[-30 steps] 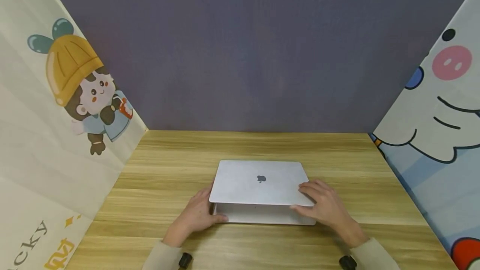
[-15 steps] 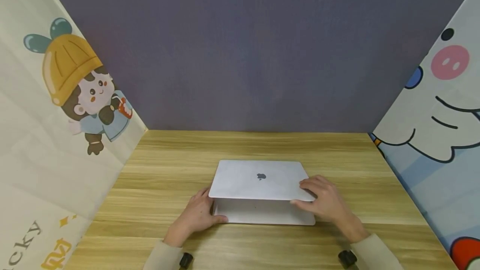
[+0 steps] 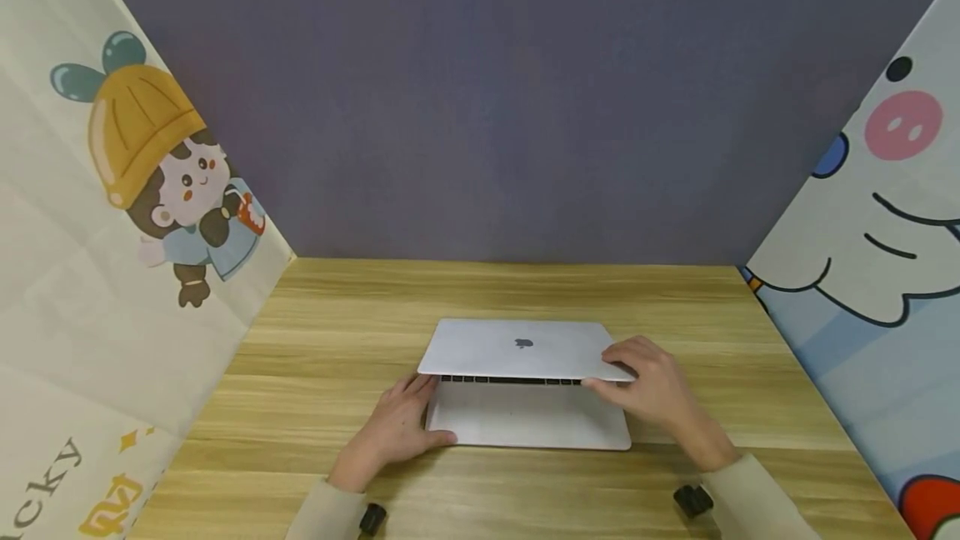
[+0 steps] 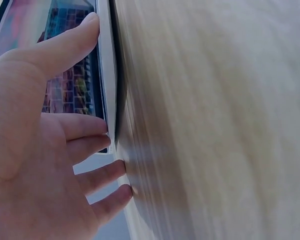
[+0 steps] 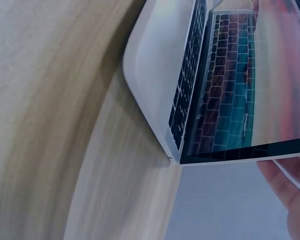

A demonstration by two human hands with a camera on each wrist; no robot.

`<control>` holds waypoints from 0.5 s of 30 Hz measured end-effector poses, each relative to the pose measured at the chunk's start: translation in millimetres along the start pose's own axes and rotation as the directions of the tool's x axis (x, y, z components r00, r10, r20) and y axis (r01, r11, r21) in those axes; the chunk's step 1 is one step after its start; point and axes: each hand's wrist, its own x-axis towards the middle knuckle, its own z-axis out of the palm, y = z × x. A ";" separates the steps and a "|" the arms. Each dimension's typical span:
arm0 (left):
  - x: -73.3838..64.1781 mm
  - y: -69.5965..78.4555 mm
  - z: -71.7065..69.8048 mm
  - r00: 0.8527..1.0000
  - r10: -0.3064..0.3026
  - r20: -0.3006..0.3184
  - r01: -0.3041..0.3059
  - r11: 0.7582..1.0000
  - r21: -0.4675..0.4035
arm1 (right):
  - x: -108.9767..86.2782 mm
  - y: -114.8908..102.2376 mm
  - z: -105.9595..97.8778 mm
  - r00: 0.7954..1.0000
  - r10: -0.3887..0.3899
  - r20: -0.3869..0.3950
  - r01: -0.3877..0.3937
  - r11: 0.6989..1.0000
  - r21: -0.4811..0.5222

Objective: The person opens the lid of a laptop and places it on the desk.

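Note:
A silver laptop (image 3: 528, 419) sits on the wooden table, its lid (image 3: 487, 348) tilted up partway above the base. Black keys (image 3: 465, 378) show in the gap under the lid. My right hand (image 3: 652, 382) pinches the lid's right front corner, thumb underneath and fingers on top. In the right wrist view the lit screen (image 5: 280, 100) reflects the keyboard (image 5: 187, 80). At the base's left side rests my left hand (image 3: 401, 423), thumb at the front corner and the other fingers fairly straight along the side edge.
The wooden table (image 3: 375, 298) extends around the laptop to a dark grey back panel (image 3: 510, 107). Printed cloth panels stand at the left (image 3: 60, 290) and right (image 3: 885, 273). Black wrist devices are on both sleeves.
The lid's front edge has risen and tilted back, baring more of the base and a row of keys. My right hand has moved up with it; the left hand stays at the base.

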 end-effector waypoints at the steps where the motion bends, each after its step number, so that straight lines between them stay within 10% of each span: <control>1: 0.2 0.1 -0.2 1.000 0.004 0.002 -0.004 1.000 0.001 | 1.0 0.1 -0.1 1.000 0.003 -0.004 -0.003 1.000 -0.001; 15: 2.0 2.5 -1.9 0.999 0.002 0.041 -0.002 1.000 0.018 | 19.5 -1.2 1.1 0.996 0.043 -0.074 -0.041 0.999 0.022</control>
